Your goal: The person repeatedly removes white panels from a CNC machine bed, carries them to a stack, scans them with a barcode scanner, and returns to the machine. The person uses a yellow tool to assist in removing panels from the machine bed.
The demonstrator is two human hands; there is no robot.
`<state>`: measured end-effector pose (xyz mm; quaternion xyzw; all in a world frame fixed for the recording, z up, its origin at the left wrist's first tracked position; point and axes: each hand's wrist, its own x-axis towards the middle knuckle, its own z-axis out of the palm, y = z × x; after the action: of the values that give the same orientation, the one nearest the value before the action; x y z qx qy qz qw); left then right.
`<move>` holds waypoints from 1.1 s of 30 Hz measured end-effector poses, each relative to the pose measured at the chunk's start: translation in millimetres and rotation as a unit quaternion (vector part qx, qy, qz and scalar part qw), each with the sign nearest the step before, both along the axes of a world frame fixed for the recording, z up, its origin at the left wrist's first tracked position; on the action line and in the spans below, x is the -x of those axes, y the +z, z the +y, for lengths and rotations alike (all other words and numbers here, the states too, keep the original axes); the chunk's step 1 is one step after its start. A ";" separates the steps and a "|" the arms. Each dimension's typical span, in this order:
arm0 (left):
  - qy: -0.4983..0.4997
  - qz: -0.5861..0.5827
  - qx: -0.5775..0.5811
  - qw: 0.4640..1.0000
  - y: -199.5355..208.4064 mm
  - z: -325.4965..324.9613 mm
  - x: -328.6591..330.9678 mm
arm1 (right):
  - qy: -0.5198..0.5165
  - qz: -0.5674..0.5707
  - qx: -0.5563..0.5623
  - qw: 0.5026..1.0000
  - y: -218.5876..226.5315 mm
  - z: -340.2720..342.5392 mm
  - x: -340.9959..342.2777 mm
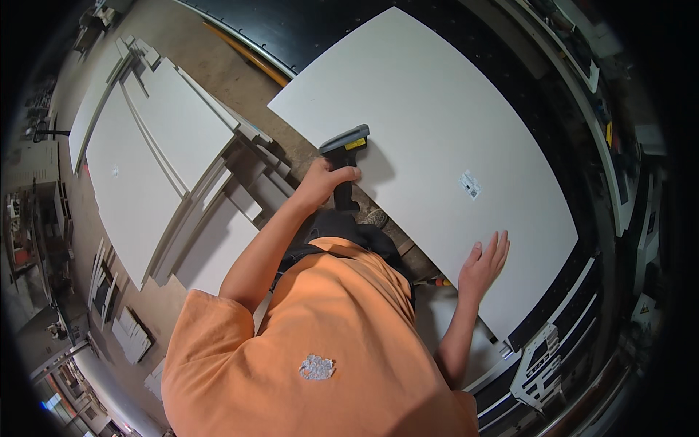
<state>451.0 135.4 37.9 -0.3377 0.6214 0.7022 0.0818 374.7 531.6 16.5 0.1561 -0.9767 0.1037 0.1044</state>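
My left hand (325, 182) is wrapped round the grip of a dark grey handheld barcode scanner (345, 144) with a yellow label on its side. The scanner's head is over the near left edge of a large white panel (415, 109), casting a shadow on it. My right hand (483, 264) is at the panel's near edge toward the right, its fingers stretched out and holding nothing. Whether the palm touches the panel I cannot tell. A small printed label (470, 185) is stuck on the panel between the two hands, closer to the right one.
The panel lies on a black machine table (328, 29). To my left stand stacks of white boards (135, 189) with uneven edges. A yellow bar (247, 54) runs along the table's left side. White slotted parts (537, 368) sit at the lower right.
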 end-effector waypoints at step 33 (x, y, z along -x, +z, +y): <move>-0.302 0.041 0.082 0.949 113.6 61.7 207.3 | -0.050 -0.034 0.074 0.995 16.1 -69.7 84.8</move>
<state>243.6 197.1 151.5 -0.1108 0.7526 0.6043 0.2367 289.9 461.9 32.6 0.0949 -0.9760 0.1756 0.0872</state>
